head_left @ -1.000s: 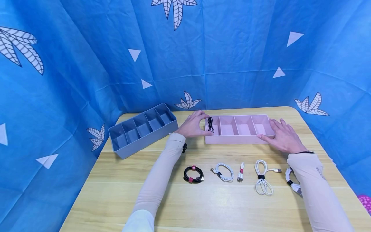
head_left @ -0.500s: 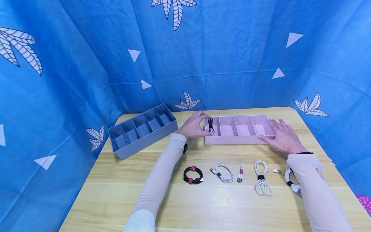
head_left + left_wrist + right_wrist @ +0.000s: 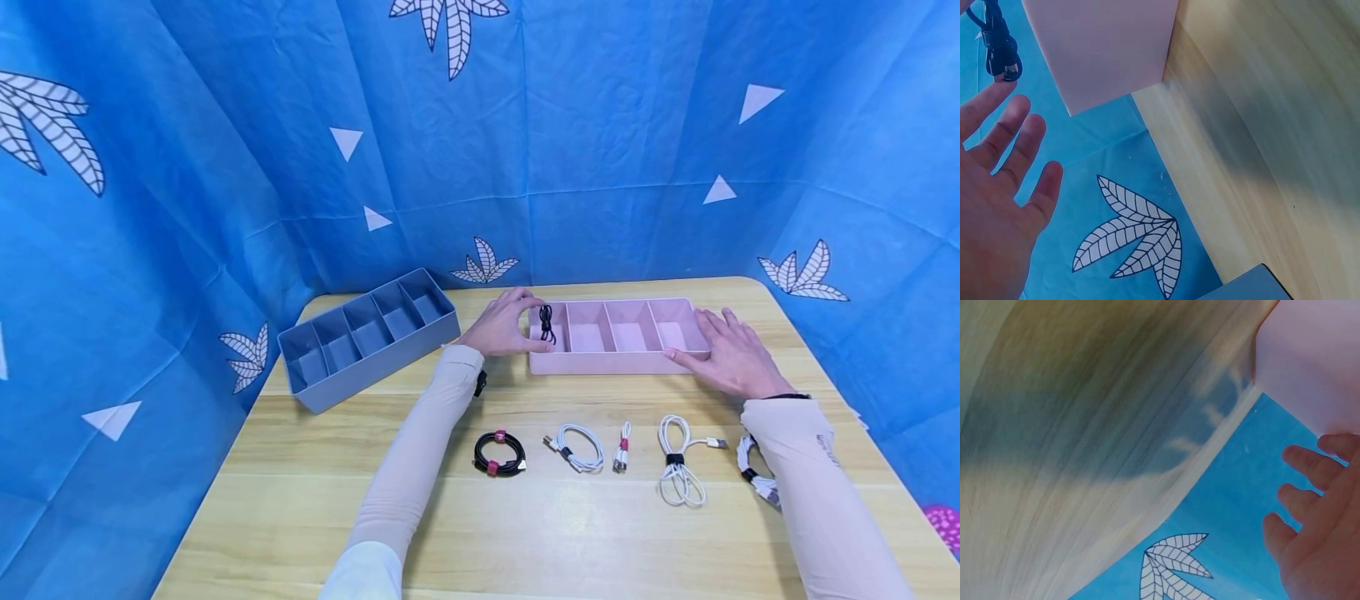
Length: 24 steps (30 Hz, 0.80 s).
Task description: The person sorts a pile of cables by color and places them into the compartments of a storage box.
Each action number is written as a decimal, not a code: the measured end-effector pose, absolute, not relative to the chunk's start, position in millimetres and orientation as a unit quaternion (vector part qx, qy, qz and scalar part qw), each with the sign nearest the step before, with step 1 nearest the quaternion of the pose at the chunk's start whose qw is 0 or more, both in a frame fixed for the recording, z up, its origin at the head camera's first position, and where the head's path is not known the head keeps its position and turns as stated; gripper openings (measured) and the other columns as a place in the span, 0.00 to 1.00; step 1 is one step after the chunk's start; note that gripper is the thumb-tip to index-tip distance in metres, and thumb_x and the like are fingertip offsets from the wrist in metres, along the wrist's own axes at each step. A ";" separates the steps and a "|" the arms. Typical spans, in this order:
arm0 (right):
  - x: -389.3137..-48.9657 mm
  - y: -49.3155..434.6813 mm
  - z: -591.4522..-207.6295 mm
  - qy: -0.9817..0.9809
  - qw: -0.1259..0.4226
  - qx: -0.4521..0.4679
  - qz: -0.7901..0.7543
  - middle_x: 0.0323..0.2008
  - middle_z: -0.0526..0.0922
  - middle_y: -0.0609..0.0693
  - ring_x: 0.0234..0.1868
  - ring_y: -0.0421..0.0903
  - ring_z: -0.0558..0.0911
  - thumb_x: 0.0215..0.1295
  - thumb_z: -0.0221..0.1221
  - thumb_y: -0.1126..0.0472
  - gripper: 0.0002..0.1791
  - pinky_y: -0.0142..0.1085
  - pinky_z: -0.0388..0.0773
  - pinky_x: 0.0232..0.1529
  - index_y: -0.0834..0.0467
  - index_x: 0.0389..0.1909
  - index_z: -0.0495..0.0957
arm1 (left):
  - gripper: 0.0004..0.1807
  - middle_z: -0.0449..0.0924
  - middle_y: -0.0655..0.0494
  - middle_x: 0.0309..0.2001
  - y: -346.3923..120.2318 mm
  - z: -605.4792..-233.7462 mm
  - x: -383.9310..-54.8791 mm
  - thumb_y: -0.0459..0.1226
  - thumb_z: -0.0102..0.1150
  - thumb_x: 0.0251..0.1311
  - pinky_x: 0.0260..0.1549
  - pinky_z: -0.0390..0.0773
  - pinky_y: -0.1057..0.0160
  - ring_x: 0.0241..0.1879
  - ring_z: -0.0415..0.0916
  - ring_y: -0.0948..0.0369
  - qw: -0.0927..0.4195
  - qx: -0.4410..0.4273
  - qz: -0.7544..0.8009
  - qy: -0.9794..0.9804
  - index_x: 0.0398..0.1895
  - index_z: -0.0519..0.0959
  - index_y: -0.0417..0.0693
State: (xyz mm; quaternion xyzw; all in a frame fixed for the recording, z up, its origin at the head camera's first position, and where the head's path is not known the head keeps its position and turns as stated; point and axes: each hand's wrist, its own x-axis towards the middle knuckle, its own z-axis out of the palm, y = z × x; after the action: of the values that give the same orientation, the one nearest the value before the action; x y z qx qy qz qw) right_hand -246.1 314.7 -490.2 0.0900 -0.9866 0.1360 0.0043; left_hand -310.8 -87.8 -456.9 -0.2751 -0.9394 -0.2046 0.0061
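In the head view my left hand (image 3: 501, 325) pinches a bundled black cable (image 3: 547, 323) between thumb and index finger, over the leftmost compartment of a pink divided box (image 3: 607, 363). The cable (image 3: 1002, 53) hangs by the index fingertip in the left wrist view, while the other fingers spread apart; the thumb is mostly out of that view. At the box's right end rests my right hand (image 3: 737, 357), thumb on the front rim and fingers along the end wall. Its fingers (image 3: 1313, 467) look loosely extended in the right wrist view.
A grey-blue divided box (image 3: 378, 354) stands angled at the back left. Along the table's middle lie a coiled black cable (image 3: 517, 458), several bundled white cables (image 3: 585, 458), and one white cable (image 3: 763, 485) partly behind my right forearm. A blue curtain (image 3: 615, 192) hangs behind the table (image 3: 570, 542).
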 end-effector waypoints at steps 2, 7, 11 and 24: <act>-245.9 314.8 -489.9 -0.987 0.004 0.090 0.135 0.75 0.51 0.71 0.76 0.72 0.43 0.62 0.44 0.22 0.58 0.67 0.38 0.73 0.60 0.79 0.41 | 0.49 0.68 0.62 0.61 -87.4 -456.7 -311.1 0.70 0.67 0.40 0.67 0.67 0.51 0.62 0.64 0.61 0.006 -0.278 -0.204 -0.939 0.67 0.71 0.61; -244.5 314.6 -489.1 -0.987 0.003 0.091 0.136 0.75 0.51 0.71 0.76 0.72 0.43 0.63 0.44 0.23 0.58 0.68 0.38 0.73 0.61 0.78 0.41 | 0.50 0.68 0.62 0.62 -85.9 -456.5 -311.2 0.70 0.67 0.40 0.66 0.68 0.51 0.62 0.64 0.61 0.007 -0.282 -0.207 -0.937 0.67 0.71 0.59; -244.4 314.9 -489.3 -0.986 0.003 0.092 0.136 0.75 0.51 0.71 0.76 0.73 0.42 0.63 0.44 0.23 0.58 0.68 0.38 0.73 0.60 0.79 0.41 | 0.48 0.67 0.62 0.62 -84.9 -456.8 -310.4 0.68 0.69 0.40 0.66 0.68 0.50 0.62 0.64 0.60 0.010 -0.278 -0.213 -0.936 0.66 0.72 0.58; -245.2 316.0 -489.7 -0.986 0.008 0.095 0.138 0.75 0.52 0.71 0.76 0.73 0.43 0.62 0.45 0.23 0.58 0.67 0.39 0.73 0.60 0.79 0.42 | 0.50 0.67 0.62 0.63 -93.5 -459.4 -301.9 0.69 0.68 0.40 0.70 0.63 0.48 0.64 0.64 0.60 0.008 -0.268 -0.222 -0.938 0.68 0.70 0.61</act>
State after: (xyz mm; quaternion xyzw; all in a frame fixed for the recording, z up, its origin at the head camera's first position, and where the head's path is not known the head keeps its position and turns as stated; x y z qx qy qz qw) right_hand -245.2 316.0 -489.7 0.0949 -0.9858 0.1380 0.0077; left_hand -301.9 -93.5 -459.4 -0.2676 -0.9376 -0.2221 0.0080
